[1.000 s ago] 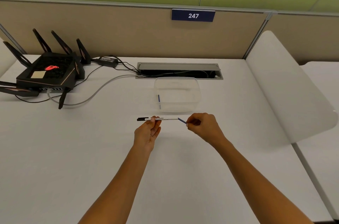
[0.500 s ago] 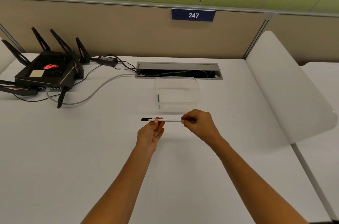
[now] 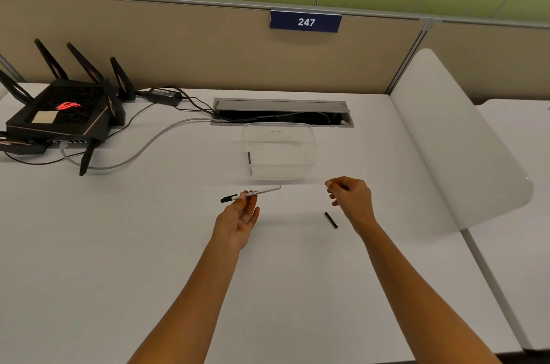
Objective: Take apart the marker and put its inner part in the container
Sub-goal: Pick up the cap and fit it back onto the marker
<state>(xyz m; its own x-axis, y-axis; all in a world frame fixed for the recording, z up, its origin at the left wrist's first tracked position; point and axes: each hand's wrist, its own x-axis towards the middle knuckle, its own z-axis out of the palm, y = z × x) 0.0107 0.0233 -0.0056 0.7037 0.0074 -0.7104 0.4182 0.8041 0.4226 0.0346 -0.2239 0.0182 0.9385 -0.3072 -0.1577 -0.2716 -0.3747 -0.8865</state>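
My left hand point(image 3: 238, 219) holds a white marker point(image 3: 256, 193) with a black cap at its left end, level above the table, just in front of the clear plastic container point(image 3: 309, 152). A thin blue inner part point(image 3: 249, 159) lies inside the container by its left wall. A small black end piece point(image 3: 331, 219) lies on the table below my right hand point(image 3: 351, 200). That hand hovers to the right of the marker with fingers loosely curled and nothing visible in them.
A black router point(image 3: 59, 116) with antennas and cables point(image 3: 140, 152) sits at the back left. A cable slot point(image 3: 282, 113) lies behind the container. A white divider panel point(image 3: 452, 137) stands at the right. The white table point(image 3: 148, 259) stretches in front.
My right hand has let go of the marker's right end and moved right. A small black piece now lies on the table. The marker has tilted slightly.
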